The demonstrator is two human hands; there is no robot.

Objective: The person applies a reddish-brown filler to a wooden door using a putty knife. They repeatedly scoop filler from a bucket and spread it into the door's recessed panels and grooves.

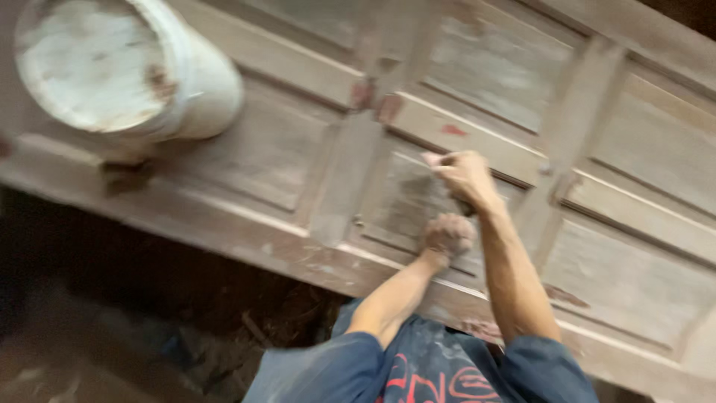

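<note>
Two bare hands work close together on a brown wooden panelled door that lies flat across the head view, its recessed panels and raised rails running at a slant from upper left to lower right. The right hand sits higher on the wood, its grip closed around something small and dark; motion blur hides what it is, though a pale tip shows at the fingers against a panel edge. The left hand rests just below it, curled into a loose fist on the rail and smeared with brownish dust or paste; whether it holds anything I cannot tell. Both forearms reach up from rolled blue sleeves, and below them shows a blue shirt front with a red printed design. At the upper left a white plastic bucket stands on the door, round, stained with rusty brown marks, its inside coated in whitish residue. Small reddish patches dot the wood near the hands. Beneath the door's near edge the ground is dark and cluttered.
</note>
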